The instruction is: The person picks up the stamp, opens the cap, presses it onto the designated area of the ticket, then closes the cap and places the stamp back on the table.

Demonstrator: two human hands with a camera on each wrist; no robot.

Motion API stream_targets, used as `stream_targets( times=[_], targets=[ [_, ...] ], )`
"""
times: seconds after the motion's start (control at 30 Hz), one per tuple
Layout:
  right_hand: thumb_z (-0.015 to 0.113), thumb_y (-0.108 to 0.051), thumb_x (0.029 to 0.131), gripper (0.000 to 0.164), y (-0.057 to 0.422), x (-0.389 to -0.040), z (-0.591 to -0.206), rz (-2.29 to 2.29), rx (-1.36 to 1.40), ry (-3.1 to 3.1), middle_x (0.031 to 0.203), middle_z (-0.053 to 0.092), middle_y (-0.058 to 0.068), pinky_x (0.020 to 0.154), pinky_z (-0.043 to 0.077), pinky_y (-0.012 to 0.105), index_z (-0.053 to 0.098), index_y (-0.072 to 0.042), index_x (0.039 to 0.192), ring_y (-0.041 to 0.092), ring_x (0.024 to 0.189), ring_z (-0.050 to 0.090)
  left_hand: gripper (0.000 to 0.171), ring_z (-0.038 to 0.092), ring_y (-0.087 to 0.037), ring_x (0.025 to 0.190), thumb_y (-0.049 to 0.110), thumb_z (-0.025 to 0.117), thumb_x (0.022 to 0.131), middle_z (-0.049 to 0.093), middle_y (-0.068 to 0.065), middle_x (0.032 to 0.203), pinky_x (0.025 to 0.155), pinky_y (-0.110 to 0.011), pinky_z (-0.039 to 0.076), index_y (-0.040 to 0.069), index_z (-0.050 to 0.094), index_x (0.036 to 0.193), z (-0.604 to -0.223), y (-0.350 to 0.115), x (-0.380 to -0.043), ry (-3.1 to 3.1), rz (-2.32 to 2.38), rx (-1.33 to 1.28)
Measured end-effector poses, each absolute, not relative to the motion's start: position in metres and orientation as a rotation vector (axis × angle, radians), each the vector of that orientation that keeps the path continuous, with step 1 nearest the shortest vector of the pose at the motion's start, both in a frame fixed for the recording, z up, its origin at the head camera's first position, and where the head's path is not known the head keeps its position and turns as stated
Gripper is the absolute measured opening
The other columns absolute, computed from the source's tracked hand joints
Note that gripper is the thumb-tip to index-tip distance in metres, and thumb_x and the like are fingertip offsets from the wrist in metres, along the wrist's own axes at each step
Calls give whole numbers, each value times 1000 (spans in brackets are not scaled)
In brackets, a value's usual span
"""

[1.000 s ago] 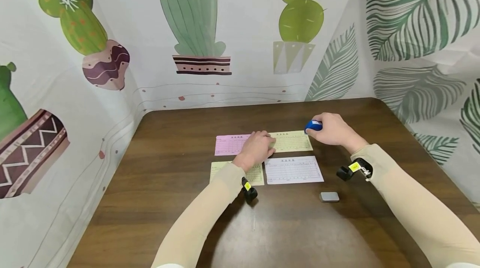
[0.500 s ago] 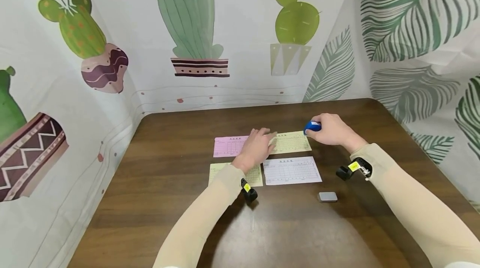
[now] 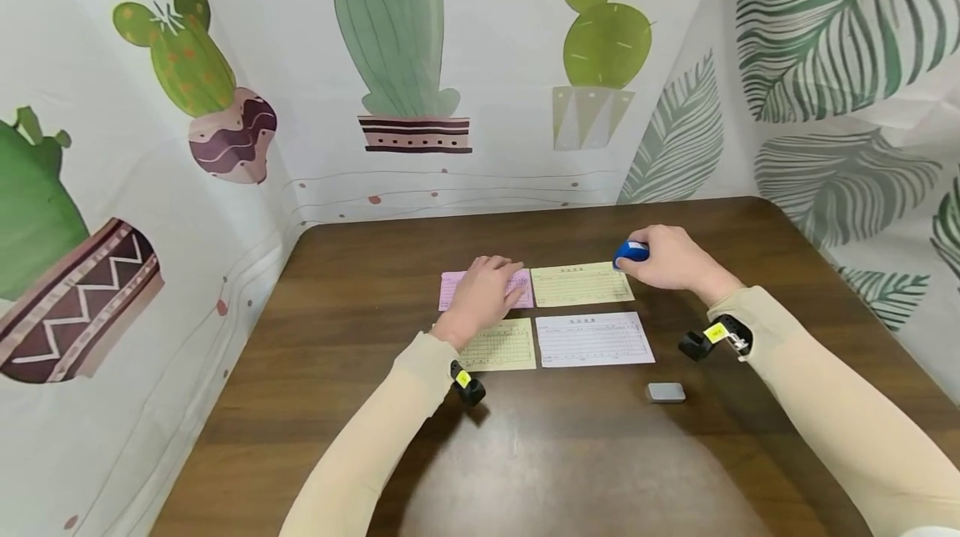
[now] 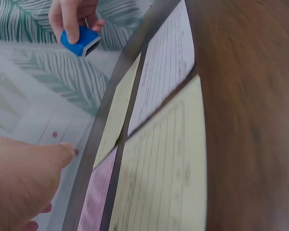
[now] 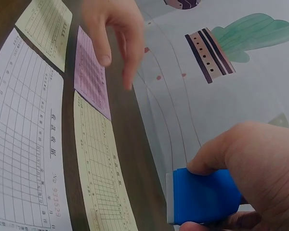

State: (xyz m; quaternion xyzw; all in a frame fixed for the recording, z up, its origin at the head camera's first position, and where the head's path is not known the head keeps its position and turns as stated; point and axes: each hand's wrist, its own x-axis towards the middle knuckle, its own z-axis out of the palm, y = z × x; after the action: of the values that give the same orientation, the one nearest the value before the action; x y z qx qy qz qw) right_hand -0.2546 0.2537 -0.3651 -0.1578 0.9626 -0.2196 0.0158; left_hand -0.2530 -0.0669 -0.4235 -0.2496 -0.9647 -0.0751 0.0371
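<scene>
My right hand (image 3: 671,258) pinches a blue hand stamp (image 3: 632,251) between thumb and fingers, at the top right corner of the far yellow receipt (image 3: 581,287). In the right wrist view the stamp (image 5: 204,196) has a pale rim along one side. My left hand (image 3: 483,291) hangs over the pink receipt (image 3: 450,280), its fingers loosely extended and holding nothing; part of that sheet is hidden. Nearer me lie another yellow receipt (image 3: 510,347), partly under the left wrist, and a white receipt (image 3: 595,341). All are printed with ruled grids.
A small grey rectangular piece (image 3: 666,393) lies on the brown wooden table (image 3: 360,337), right of and nearer than the white receipt. A cloth backdrop (image 3: 510,145) with cactus and leaf prints stands behind the table and along its sides.
My left hand has moved left, from the edge of the far yellow receipt to over the pink one, uncovering the yellow sheet. My right hand stays near the same corner with the stamp.
</scene>
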Motion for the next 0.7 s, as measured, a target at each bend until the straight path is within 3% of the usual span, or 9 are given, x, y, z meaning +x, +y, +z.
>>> stream_targets(
  times=[0.37,0.7],
  targets=[
    [74,-30,97,37,246,-253,-367,-682,-518,2985,106,77,25,86,63,57,74,5,111,36,93,73,51,55,-31,143,38,66,105,63,-11,151,128,-41,38,12,63,148,-433,-129,-207,-2980,-204,-689],
    [73,-30,97,32,232,-255,-372,-695,-571,2973,100,78,20,81,64,51,75,1,105,31,89,72,50,57,-32,139,31,69,104,62,-11,151,117,-43,50,10,62,149,-441,-160,-179,-3024,-297,-612]
  ],
)
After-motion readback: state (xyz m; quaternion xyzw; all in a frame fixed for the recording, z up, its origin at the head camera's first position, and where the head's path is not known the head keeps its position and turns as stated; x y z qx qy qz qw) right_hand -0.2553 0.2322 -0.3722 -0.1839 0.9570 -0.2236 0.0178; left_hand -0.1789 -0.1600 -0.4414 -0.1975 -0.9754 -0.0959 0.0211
